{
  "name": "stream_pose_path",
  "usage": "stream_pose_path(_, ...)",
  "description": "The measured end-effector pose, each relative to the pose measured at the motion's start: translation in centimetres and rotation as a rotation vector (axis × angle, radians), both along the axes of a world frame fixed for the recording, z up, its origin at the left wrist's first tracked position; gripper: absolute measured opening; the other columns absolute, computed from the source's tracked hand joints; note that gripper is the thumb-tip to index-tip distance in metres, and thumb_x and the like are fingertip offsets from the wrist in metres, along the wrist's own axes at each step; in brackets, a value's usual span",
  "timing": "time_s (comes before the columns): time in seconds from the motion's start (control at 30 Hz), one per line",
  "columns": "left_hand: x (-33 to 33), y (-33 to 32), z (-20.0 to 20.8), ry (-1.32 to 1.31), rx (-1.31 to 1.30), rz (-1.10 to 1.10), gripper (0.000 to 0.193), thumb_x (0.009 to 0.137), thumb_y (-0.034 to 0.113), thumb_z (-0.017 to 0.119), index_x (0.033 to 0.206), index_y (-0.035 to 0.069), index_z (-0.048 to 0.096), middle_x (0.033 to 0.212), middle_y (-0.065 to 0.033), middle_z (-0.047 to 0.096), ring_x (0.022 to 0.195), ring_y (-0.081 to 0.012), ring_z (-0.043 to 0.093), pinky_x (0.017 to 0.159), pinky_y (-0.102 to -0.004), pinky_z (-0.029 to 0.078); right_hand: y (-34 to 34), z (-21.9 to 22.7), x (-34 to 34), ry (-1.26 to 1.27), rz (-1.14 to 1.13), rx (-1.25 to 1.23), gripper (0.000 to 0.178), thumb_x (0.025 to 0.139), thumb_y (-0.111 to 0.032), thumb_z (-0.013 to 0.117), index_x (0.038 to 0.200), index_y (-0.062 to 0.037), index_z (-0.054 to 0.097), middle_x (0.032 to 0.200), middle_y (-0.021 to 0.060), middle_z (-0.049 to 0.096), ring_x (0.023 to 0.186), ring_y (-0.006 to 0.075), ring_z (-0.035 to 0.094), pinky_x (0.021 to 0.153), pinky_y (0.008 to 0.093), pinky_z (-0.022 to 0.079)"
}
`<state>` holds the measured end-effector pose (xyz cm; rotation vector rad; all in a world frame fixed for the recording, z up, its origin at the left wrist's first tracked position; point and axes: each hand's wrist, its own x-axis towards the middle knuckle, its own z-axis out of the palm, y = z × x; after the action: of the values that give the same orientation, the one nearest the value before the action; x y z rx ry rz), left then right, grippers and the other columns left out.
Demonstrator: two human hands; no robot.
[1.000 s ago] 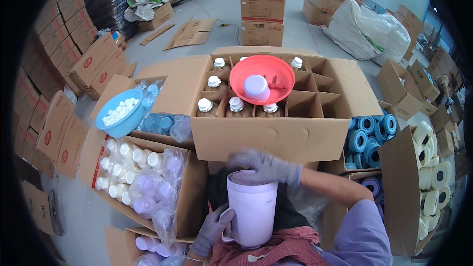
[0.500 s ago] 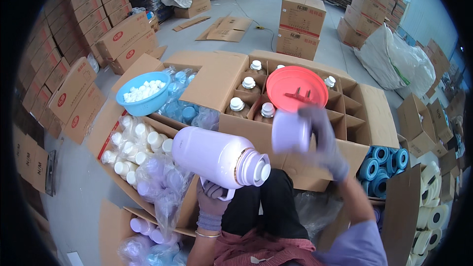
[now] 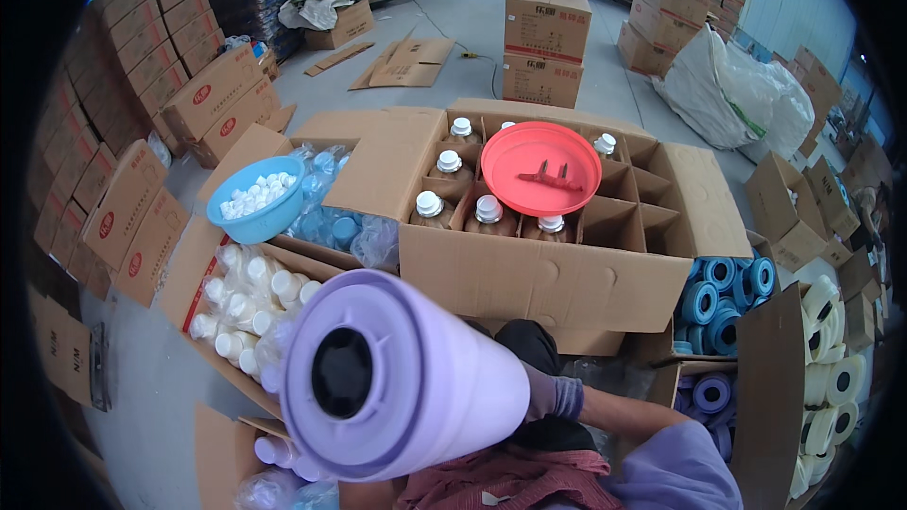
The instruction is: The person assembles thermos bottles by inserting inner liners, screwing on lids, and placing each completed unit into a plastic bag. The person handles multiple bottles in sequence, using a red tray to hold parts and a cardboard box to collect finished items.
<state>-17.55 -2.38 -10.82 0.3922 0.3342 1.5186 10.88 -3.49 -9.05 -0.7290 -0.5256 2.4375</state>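
A lilac vacuum flask [image 3: 463, 387] fills the lower middle, tilted so its round base with a black centre disc [image 3: 342, 373] faces up toward me. My right hand [image 3: 548, 393], in a grey-purple glove, is at the flask's far end; its fingers are hidden behind the body. My left hand is out of sight behind the flask, with only a bit of forearm [image 3: 368, 495] showing below it. The flask's neck, handle and lilac cup are hidden too. Beyond it, a red plastic basin [image 3: 540, 156] holding a small dark red pronged piece rests on a divided carton [image 3: 539, 279].
White-capped bottles [image 3: 487, 212] stand in the carton's cells. On the left are a blue basin [image 3: 274, 217] of white caps and a box of bagged white cups [image 3: 248, 307]. Boxes of blue rings [image 3: 723, 326], purple rings [image 3: 710, 395] and cream rings [image 3: 839, 382] line the right.
The flask has swung from lying sideways to base-up toward me. My right hand has brought the lilac cup down to the flask's far end, where the cup is now hidden. The view shifted slightly.
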Motion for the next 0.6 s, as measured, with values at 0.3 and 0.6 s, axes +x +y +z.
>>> stream_pose_path(0.3,4.7,3.5,2.3,-0.574,-0.459,0.192,0.047,0.102,0.046,0.045,0.062,0.023,0.042,0.049,0.0094,0.031,0.038,-0.0067,0.026,0.036,-0.023,0.022,1.2,1.5,3.1,0.538,0.142,0.176,0.07,0.098,-0.046,0.056,0.15,-0.0055,0.032,0.144,0.0164,0.046,0.129,0.0272,0.052,0.101,0.0416,0.05)
stream_pose_path(0.6,0.9,2.2,-2.7,0.754,0.155,0.436,0.031,0.098,0.042,0.054,0.092,0.012,0.053,0.069,0.0026,0.051,0.057,-0.0135,0.047,0.051,-0.0287,0.038,4.0,9.7,2.0,-0.409,0.241,0.48,0.069,0.097,-0.039,0.062,0.147,-0.0022,0.032,0.128,0.0164,0.057,0.093,0.0247,0.069,0.083,0.0412,0.061)
